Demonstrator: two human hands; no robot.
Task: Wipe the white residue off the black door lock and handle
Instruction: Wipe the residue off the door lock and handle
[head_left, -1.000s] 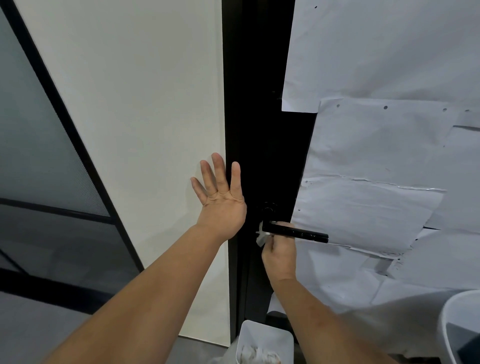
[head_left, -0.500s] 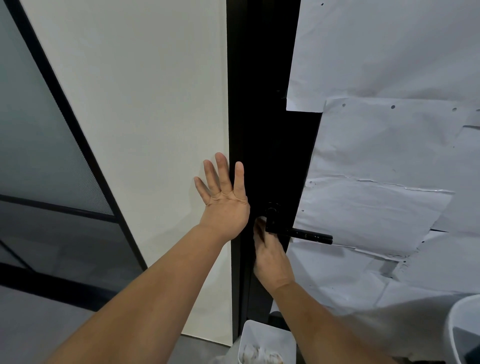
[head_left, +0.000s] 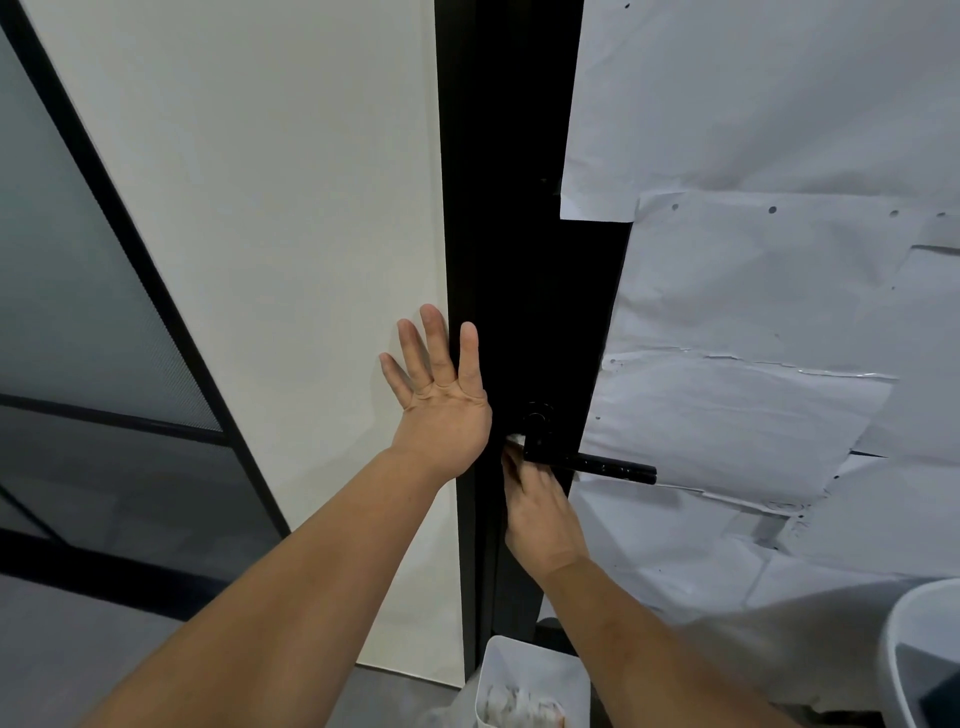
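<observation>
A black lever handle juts right from the black door frame, with the round black lock just above its pivot. My right hand reaches up from below and presses a white wipe against the handle's left end, beside the lock; the fingertips are hidden behind the handle. My left hand lies flat, fingers spread, on the white wall panel at the frame's left edge. No white residue shows on the dark metal from here.
White paper sheets cover the door to the right of the handle. A white bin holding crumpled wipes stands on the floor below. A white container rim shows at the lower right. A dark glass partition fills the left.
My right hand slid left along the handle from under the lever to its pivot end by the lock, bringing the wipe with it. My left hand stayed flat on the wall.
</observation>
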